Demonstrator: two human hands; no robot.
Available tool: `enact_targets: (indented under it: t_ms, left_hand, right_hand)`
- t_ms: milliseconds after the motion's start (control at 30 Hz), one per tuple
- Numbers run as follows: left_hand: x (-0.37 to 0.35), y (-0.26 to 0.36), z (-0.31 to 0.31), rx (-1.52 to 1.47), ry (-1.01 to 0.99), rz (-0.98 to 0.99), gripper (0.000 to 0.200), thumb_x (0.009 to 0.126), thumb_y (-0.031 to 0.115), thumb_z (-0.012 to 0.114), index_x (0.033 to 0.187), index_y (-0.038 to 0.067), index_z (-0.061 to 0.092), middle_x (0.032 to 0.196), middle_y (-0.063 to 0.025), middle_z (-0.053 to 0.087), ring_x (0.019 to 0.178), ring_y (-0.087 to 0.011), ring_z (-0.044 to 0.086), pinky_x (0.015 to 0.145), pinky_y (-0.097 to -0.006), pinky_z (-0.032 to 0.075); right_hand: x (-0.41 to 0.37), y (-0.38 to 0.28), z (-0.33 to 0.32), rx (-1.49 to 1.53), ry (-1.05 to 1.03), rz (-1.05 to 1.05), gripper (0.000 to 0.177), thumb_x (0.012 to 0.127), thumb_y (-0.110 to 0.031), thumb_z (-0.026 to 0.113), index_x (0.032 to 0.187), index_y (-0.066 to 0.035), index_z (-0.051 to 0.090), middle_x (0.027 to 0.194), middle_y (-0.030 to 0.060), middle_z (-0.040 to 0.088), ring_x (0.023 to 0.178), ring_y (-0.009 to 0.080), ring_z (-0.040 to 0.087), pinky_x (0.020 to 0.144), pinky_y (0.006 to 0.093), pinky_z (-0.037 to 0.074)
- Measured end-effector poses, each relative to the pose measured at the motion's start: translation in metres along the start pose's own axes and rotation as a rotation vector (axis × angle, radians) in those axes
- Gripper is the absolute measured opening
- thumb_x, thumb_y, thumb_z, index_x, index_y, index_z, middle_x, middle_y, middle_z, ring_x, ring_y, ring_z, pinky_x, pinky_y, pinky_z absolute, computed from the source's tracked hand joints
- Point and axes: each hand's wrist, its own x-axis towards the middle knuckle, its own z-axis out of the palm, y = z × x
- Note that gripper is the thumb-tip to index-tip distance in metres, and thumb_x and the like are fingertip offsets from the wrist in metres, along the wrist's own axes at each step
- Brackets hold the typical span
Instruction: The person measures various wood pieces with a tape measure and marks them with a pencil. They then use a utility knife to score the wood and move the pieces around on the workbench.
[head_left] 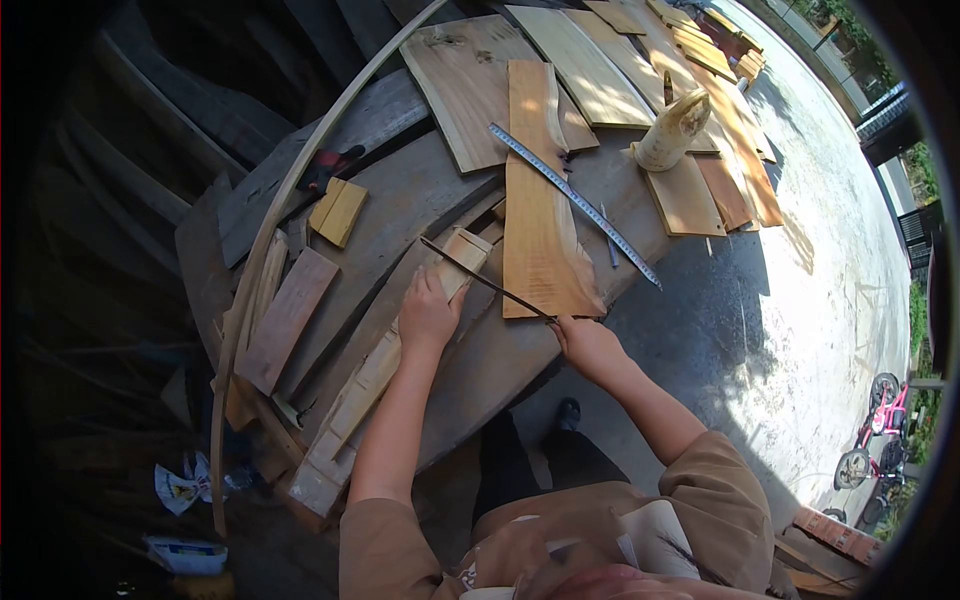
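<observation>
My right hand is closed round the near end of a hand saw, whose thin dark blade shows almost edge-on. The blade lies across a pale piece of wood close to its far end. On that wood my left hand presses, with thumb and fingers gripping its sides just below the blade. To the right, an orange-brown board lies lengthwise, and the saw passes over its near end. A steel ruler rests slantwise across this board, with a thin pointed tool beside it.
Several boards cover the far side of the bench, where a pale cylindrical piece stands. A yellow block and a reddish board lie left. A long curved strip borders them. Bicycles stand far right.
</observation>
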Motion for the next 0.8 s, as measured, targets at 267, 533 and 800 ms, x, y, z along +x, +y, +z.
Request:
enact_targets:
  t_ms: [267,533,800]
  left_hand:
    - [-0.001,0.002,-0.001,-0.054,0.035,0.000,0.053,0.078,0.037,0.056,0.107,-0.006,0.045,0.111,-0.0263,0.050,0.103,-0.0359,0.050,0.086,-0.0382,0.042]
    - [0.000,0.003,-0.010,-0.114,-0.022,-0.055,0.050,0.078,0.034,0.057,0.110,-0.002,0.045,0.113,-0.0222,0.051,0.100,-0.0329,0.053,0.081,-0.0373,0.045]
    - [0.001,-0.001,-0.005,-0.099,-0.001,-0.033,0.053,0.077,0.035,0.057,0.114,-0.002,0.044,0.114,-0.0205,0.051,0.102,-0.0319,0.052,0.084,-0.0364,0.044]
  right_hand:
    - [-0.006,-0.002,0.013,-0.093,-0.054,-0.080,0.024,0.087,-0.024,0.041,0.079,-0.002,0.047,0.065,0.0182,0.057,0.062,0.0348,0.058,0.054,0.0449,0.046]
    - [0.006,0.019,0.032,-0.060,0.021,-0.185,0.022,0.087,-0.022,0.042,0.079,-0.002,0.044,0.064,0.0180,0.056,0.060,0.0349,0.057,0.053,0.0447,0.045]
    - [0.003,0.016,0.034,-0.055,0.043,-0.175,0.023,0.086,-0.023,0.042,0.078,-0.002,0.044,0.063,0.0177,0.056,0.059,0.0351,0.057,0.052,0.0454,0.045]
